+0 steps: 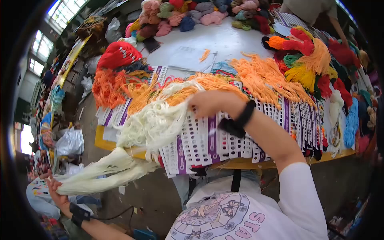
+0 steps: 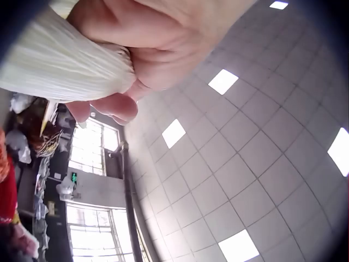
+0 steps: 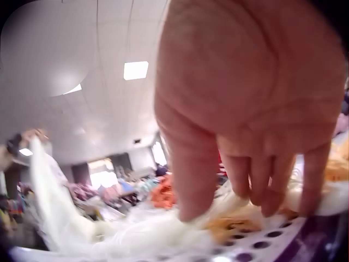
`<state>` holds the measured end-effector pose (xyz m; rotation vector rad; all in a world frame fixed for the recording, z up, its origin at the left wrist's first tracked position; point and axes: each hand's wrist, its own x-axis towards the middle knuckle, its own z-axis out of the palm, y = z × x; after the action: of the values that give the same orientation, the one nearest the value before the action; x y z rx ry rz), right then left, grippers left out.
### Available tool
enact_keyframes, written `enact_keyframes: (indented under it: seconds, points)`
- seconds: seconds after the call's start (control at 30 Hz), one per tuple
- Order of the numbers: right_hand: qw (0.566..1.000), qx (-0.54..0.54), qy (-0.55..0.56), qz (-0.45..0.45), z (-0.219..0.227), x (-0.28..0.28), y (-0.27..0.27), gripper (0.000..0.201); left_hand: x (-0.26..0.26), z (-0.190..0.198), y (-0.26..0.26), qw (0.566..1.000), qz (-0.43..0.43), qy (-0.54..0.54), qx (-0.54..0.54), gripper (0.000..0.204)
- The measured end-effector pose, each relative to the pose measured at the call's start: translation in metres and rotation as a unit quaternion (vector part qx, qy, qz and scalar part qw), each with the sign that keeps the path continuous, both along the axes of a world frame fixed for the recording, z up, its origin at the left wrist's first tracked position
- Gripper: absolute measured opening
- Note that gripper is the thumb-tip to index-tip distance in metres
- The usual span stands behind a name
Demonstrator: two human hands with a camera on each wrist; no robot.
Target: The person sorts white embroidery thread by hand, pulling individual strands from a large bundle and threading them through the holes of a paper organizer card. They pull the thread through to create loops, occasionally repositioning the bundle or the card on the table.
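1. Cream yarn bundle [image 1: 100, 172] runs from the lower left of the head view up toward the centre, where it fans out into loose strands over the table edge. The left hand [image 1: 54, 188], at the far lower left, is curled round its gathered end; the left wrist view shows the fingers [image 2: 117, 106] wrapped about the tight white strands [image 2: 60, 63].

2. Perforated sample cards [image 1: 204, 140] with purple stripes lie in an overlapping row across the middle of the frame, overhanging the yellow table edge [image 1: 244, 163]. Orange yarn tufts [image 1: 264, 80] already hang from many holes.

3. Right hand [image 1: 210, 103], at centre, rests fingers-down on the cards where cream and orange strands meet. In the right wrist view its fingertips [image 3: 267, 204] press into the yarn lying on the holed card [image 3: 256, 240]; I cannot tell whether they pinch a strand or only hold it flat.

4. Likely trouble: the stretched cream strands could snag the neighbouring orange tufts, and a hard tug from the left could drag the overhanging cards off the edge.

5. Room to move is open at lower left, over the floor; to the right and above, piles of coloured yarn [image 1: 308, 60] crowd the table [image 1: 224, 40].
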<state>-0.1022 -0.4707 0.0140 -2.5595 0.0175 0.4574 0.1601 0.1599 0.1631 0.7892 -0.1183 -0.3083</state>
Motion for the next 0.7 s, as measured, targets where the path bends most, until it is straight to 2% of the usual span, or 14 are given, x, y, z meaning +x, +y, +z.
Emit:
enact_keyframes:
  seconds: [0.03, 0.07, 0.1, 0.13, 0.17, 0.2, 0.23, 0.27, 0.3, 0.33, 0.47, 0.53, 0.6, 0.7]
  points:
    - [0.995, 0.080, -0.049, 0.032, -0.024, 0.025, -0.020, 0.031, -0.002, 0.009, 0.036, 0.999, 0.026, 0.002, -0.029, 0.039]
    - [0.993, 0.063, -0.011, -0.103, -0.013, 0.032, -0.034, 0.038, -0.006, 0.011, 0.071, 0.994, 0.009, -0.072, -0.081, 0.038]
    - [0.930, 0.187, -0.243, -0.202, -0.031, 0.040, -0.051, 0.044, -0.012, 0.008, 0.106, 0.952, 0.104, -0.231, 0.172, 0.036]
    - [0.930, 0.134, -0.274, -0.205, -0.013, 0.033, -0.064, 0.036, -0.037, 0.013, 0.104, 0.817, 0.235, -0.325, 0.414, 0.035]
    - [0.926, 0.082, -0.306, -0.204, 0.008, 0.028, -0.077, 0.030, -0.048, 0.007, 0.093, 0.759, 0.201, -0.373, 0.495, 0.036]
    - [0.923, -0.164, -0.187, -0.293, -0.006, 0.047, -0.100, 0.030, -0.060, 0.000, 0.083, 0.690, 0.171, -0.424, 0.561, 0.037]
    - [0.907, -0.213, -0.171, -0.322, 0.002, 0.040, -0.099, 0.029, -0.065, -0.013, 0.071, 0.720, 0.169, -0.399, 0.541, 0.034]
    - [0.893, -0.274, -0.152, -0.324, 0.024, 0.028, -0.085, 0.027, -0.061, -0.033, 0.052, 0.901, 0.118, -0.274, 0.315, 0.033]
    - [0.896, -0.186, -0.262, -0.306, 0.041, 0.014, -0.057, 0.028, -0.077, -0.043, 0.049, 0.980, 0.091, -0.160, 0.078, 0.033]
    - [0.902, -0.123, -0.288, -0.298, 0.042, 0.008, -0.049, 0.031, -0.079, -0.047, 0.035, 0.987, 0.094, -0.129, -0.019, 0.034]
    - [0.934, 0.022, -0.273, -0.227, 0.037, -0.031, -0.013, 0.025, -0.093, -0.050, 0.061, 0.965, 0.126, -0.213, 0.082, 0.039]
    - [0.942, 0.083, -0.206, -0.251, 0.033, -0.049, 0.007, 0.024, -0.114, -0.024, 0.073, 0.757, 0.338, -0.201, 0.522, 0.040]
    - [0.935, 0.142, -0.187, -0.265, 0.028, -0.060, 0.024, 0.022, -0.132, 0.014, 0.102, 0.902, 0.367, -0.113, 0.197, 0.036]
    - [0.915, 0.220, -0.206, -0.268, 0.022, -0.071, 0.048, 0.023, -0.170, 0.017, 0.106, 0.653, 0.437, -0.305, 0.538, 0.034]
